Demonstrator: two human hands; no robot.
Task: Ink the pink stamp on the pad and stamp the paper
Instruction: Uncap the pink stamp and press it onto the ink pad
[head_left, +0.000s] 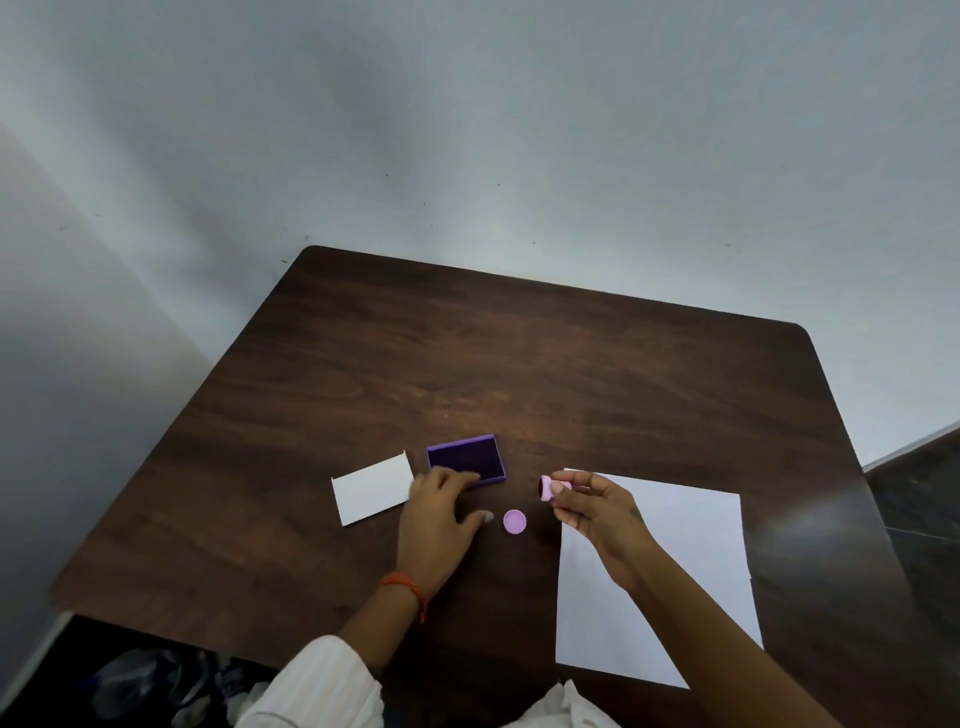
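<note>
My right hand (597, 512) holds the small pink stamp (549, 487) in its fingertips, lifted above the table with its dark face turned to the left. The stamp's round pink cap (515, 521) lies on the table between my hands. The open purple ink pad (466, 458) sits just left of the stamp, its dark pad showing. My left hand (441, 519) rests on the table with fingers apart, its fingertips touching the pad's near edge. The white paper (675, 571) lies flat under and right of my right hand.
A small white card or lid (371, 488) lies left of the ink pad. The dark wooden table (467, 353) ends at a pale wall behind. Dark floor and some cloth show below the table's near-left edge.
</note>
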